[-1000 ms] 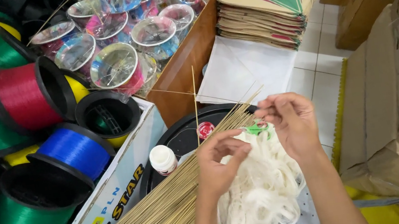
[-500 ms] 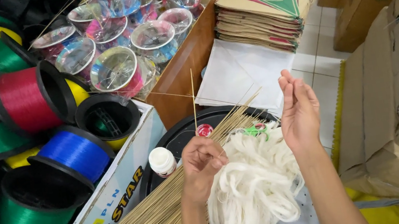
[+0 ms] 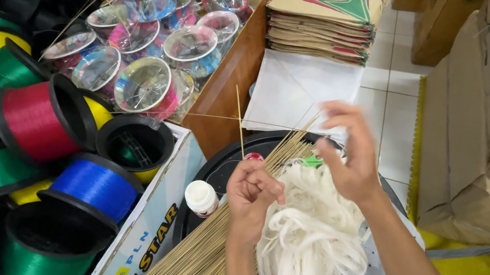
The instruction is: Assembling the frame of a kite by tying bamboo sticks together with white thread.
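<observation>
Since half a second ago, the right hand point(image 3: 349, 156) has been lowered and turned, its fingers now spread and blurred, holding nothing that can be made out. By the left hand point(image 3: 254, 190) a single thin stick point(image 3: 240, 118) is pinched between closed fingertips and held upright, rising straight above the grip.

Judged from this, one stick is being singled out from the bundle point(image 3: 194, 272), which lies fanned below and to the left of the grip. A steady pinch seems called for next, with the free hand brought in without knocking the slender tip.

Pale, straight and very thin is how the stick looks, likely light and easily bent. Just right of and below the grip a heap of white loops point(image 3: 312, 239) is piled; whether string or strip cannot be told. A small white-capped bottle point(image 3: 201, 198) stands just left of the grip, on a black tray point(image 3: 223, 164).
</observation>
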